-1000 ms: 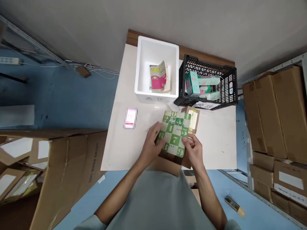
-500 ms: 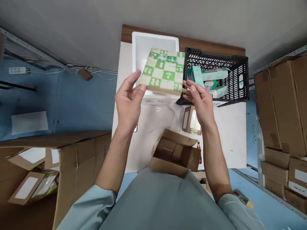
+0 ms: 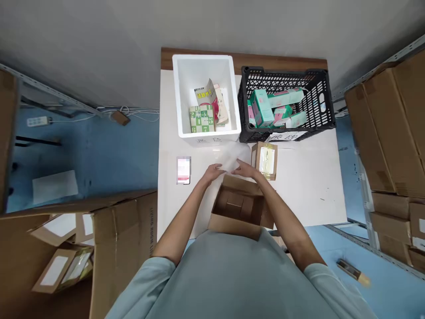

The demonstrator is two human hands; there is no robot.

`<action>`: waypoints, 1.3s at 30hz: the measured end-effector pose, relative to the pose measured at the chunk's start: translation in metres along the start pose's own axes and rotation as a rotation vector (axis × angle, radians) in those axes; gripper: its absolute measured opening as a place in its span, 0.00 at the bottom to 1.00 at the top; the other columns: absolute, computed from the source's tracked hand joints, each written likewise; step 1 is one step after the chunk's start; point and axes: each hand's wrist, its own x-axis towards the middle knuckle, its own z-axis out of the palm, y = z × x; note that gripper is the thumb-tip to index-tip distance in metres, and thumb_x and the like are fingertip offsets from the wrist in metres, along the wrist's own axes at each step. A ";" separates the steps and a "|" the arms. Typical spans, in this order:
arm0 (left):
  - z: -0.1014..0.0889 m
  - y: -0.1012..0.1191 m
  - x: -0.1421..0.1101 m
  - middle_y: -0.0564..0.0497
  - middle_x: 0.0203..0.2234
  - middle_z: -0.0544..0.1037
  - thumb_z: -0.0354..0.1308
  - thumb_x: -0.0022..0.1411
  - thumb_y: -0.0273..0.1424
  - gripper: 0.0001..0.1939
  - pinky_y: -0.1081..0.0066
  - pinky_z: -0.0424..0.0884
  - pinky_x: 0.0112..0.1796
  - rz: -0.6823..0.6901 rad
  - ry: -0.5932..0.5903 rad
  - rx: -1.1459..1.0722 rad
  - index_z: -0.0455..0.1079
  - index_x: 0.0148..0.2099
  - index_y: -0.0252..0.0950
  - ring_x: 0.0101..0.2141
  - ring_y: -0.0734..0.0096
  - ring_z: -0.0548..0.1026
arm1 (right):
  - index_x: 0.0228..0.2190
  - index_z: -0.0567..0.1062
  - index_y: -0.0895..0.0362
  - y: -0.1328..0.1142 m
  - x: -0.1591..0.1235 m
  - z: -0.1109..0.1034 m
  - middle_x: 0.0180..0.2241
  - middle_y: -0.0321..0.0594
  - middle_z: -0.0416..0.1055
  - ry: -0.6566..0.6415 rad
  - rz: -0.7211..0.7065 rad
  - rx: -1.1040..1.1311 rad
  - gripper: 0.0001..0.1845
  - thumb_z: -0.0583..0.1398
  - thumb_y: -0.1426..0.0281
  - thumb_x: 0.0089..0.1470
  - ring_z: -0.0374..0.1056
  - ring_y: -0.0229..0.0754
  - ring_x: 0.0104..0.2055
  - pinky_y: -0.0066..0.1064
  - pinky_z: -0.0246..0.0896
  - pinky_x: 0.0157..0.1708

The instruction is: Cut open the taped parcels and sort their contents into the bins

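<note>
My left hand point(image 3: 214, 173) and my right hand point(image 3: 245, 169) are at the near edge of a translucent plastic sheet point(image 3: 234, 155), fingers closed on it from either side. Right below them an open cardboard box point(image 3: 235, 225) stands against my body, its inside bare. Beyond the sheet, a white foam box point(image 3: 177, 97) holds the green-checked book point(image 3: 202, 119), which lies in its near left corner. Partly behind that book are a yellow-and-pink booklet point(image 3: 206, 94) and a pale book point(image 3: 222, 110).
A black plastic crate point(image 3: 244, 102) with several green cartons point(image 3: 262, 108) stands right of the foam box. A taped small box point(image 3: 272, 166) sits near my right hand. A pixelated phone-like object point(image 3: 183, 170) lies left. A large carton point(image 3: 122, 239) stands left; stacked boxes point(image 3: 378, 146) fill the right.
Both hands carried the green-checked book from above the open cardboard box to the foam box and let it go. They then came back toward me to the plastic sheet.
</note>
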 end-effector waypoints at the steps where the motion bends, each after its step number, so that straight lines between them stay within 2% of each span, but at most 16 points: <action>1: 0.001 0.004 -0.002 0.34 0.48 0.87 0.79 0.55 0.46 0.35 0.50 0.77 0.57 0.021 -0.005 -0.011 0.80 0.58 0.28 0.53 0.43 0.83 | 0.68 0.76 0.59 0.001 0.000 0.001 0.48 0.50 0.88 -0.034 -0.025 0.014 0.45 0.79 0.56 0.55 0.83 0.51 0.45 0.44 0.80 0.55; 5: 0.001 0.033 -0.024 0.43 0.43 0.88 0.77 0.56 0.51 0.30 0.56 0.78 0.54 0.193 -0.056 -0.109 0.82 0.51 0.33 0.48 0.51 0.84 | 0.67 0.79 0.60 -0.007 -0.009 0.000 0.59 0.51 0.84 0.008 -0.209 0.123 0.38 0.74 0.60 0.60 0.80 0.52 0.58 0.49 0.73 0.65; 7: 0.003 0.050 -0.039 0.43 0.42 0.87 0.78 0.53 0.55 0.32 0.58 0.78 0.54 0.283 -0.065 -0.144 0.82 0.47 0.34 0.48 0.51 0.83 | 0.63 0.82 0.57 -0.018 -0.017 -0.001 0.59 0.48 0.84 0.041 -0.340 0.156 0.32 0.73 0.58 0.61 0.78 0.52 0.60 0.52 0.71 0.68; 10: 0.008 0.073 -0.066 0.43 0.41 0.86 0.78 0.52 0.58 0.33 0.60 0.77 0.52 0.377 0.079 -0.172 0.81 0.43 0.34 0.47 0.52 0.82 | 0.61 0.84 0.55 -0.041 -0.041 -0.006 0.58 0.46 0.85 0.093 -0.472 0.196 0.30 0.72 0.55 0.62 0.79 0.52 0.59 0.53 0.72 0.68; 13: 0.009 0.089 -0.105 0.44 0.42 0.86 0.76 0.54 0.56 0.30 0.63 0.76 0.49 0.465 0.199 -0.262 0.81 0.44 0.34 0.46 0.54 0.82 | 0.65 0.82 0.51 -0.065 -0.086 -0.013 0.65 0.48 0.80 0.156 -0.570 0.234 0.32 0.70 0.54 0.64 0.78 0.51 0.61 0.48 0.76 0.63; 17: 0.001 0.097 -0.170 0.43 0.47 0.87 0.78 0.53 0.51 0.30 0.64 0.77 0.49 0.498 0.112 -0.336 0.83 0.50 0.35 0.50 0.52 0.83 | 0.62 0.84 0.48 -0.077 -0.165 -0.025 0.65 0.47 0.77 0.376 -0.659 0.194 0.27 0.70 0.51 0.67 0.77 0.51 0.63 0.47 0.78 0.63; 19: -0.005 0.095 -0.201 0.43 0.47 0.88 0.79 0.52 0.49 0.28 0.63 0.77 0.51 0.509 0.091 -0.309 0.84 0.48 0.35 0.51 0.50 0.83 | 0.67 0.79 0.44 -0.072 -0.199 -0.029 0.70 0.48 0.71 0.563 -0.651 0.195 0.36 0.73 0.48 0.62 0.74 0.54 0.66 0.51 0.78 0.63; 21: -0.008 0.090 -0.226 0.44 0.45 0.88 0.79 0.52 0.48 0.25 0.62 0.77 0.51 0.521 0.066 -0.244 0.85 0.45 0.35 0.52 0.48 0.83 | 0.76 0.67 0.41 -0.061 -0.225 -0.028 0.77 0.50 0.61 0.684 -0.628 0.229 0.53 0.77 0.45 0.57 0.70 0.58 0.71 0.55 0.75 0.67; 24: -0.007 0.081 -0.247 0.45 0.41 0.88 0.79 0.49 0.44 0.21 0.61 0.78 0.51 0.514 -0.042 -0.130 0.85 0.41 0.36 0.51 0.47 0.83 | 0.82 0.50 0.39 -0.045 -0.251 -0.015 0.83 0.50 0.45 0.666 -0.594 0.246 0.71 0.79 0.41 0.51 0.59 0.61 0.80 0.58 0.67 0.74; 26: -0.001 0.074 -0.253 0.47 0.39 0.88 0.79 0.48 0.42 0.19 0.62 0.78 0.48 0.477 -0.135 -0.077 0.85 0.39 0.36 0.48 0.49 0.84 | 0.82 0.51 0.41 -0.039 -0.262 0.003 0.84 0.50 0.43 0.596 -0.567 0.194 0.75 0.80 0.40 0.46 0.53 0.62 0.82 0.57 0.61 0.77; 28: 0.009 0.067 -0.255 0.48 0.36 0.87 0.78 0.50 0.42 0.18 0.65 0.77 0.43 0.434 -0.211 -0.051 0.84 0.38 0.36 0.42 0.53 0.84 | 0.78 0.62 0.45 -0.035 -0.268 0.025 0.80 0.51 0.56 0.535 -0.532 0.154 0.70 0.81 0.41 0.44 0.58 0.63 0.80 0.57 0.61 0.77; 30: 0.021 0.058 -0.255 0.47 0.34 0.86 0.77 0.54 0.45 0.19 0.65 0.76 0.39 0.406 -0.274 -0.042 0.84 0.38 0.35 0.38 0.55 0.83 | 0.70 0.74 0.49 -0.030 -0.271 0.049 0.69 0.51 0.73 0.499 -0.481 0.196 0.55 0.79 0.41 0.48 0.70 0.62 0.71 0.56 0.68 0.72; 33: 0.038 0.042 -0.254 0.43 0.37 0.87 0.75 0.59 0.52 0.25 0.60 0.79 0.42 0.408 -0.303 -0.012 0.85 0.42 0.34 0.40 0.49 0.84 | 0.50 0.83 0.53 -0.016 -0.270 0.077 0.47 0.47 0.84 0.539 -0.346 0.333 0.32 0.69 0.40 0.59 0.80 0.57 0.50 0.47 0.80 0.51; 36: 0.049 0.022 -0.252 0.38 0.57 0.85 0.74 0.62 0.53 0.33 0.53 0.79 0.56 0.573 -0.054 0.058 0.83 0.60 0.35 0.55 0.43 0.83 | 0.34 0.80 0.53 0.003 -0.271 0.087 0.32 0.41 0.81 0.621 -0.221 0.346 0.27 0.64 0.41 0.61 0.76 0.51 0.36 0.39 0.75 0.35; 38: 0.051 0.008 -0.251 0.37 0.73 0.72 0.77 0.61 0.49 0.42 0.49 0.73 0.66 0.760 0.114 0.175 0.74 0.73 0.40 0.69 0.39 0.74 | 0.28 0.77 0.52 0.014 -0.272 0.087 0.28 0.39 0.78 0.626 -0.179 0.307 0.26 0.64 0.43 0.59 0.74 0.50 0.33 0.37 0.70 0.31; 39: 0.051 0.001 -0.250 0.39 0.78 0.65 0.77 0.62 0.47 0.44 0.47 0.68 0.70 0.849 0.130 0.265 0.71 0.76 0.44 0.74 0.39 0.67 | 0.27 0.76 0.52 0.018 -0.274 0.087 0.26 0.39 0.77 0.615 -0.166 0.286 0.25 0.64 0.43 0.58 0.73 0.50 0.32 0.37 0.68 0.31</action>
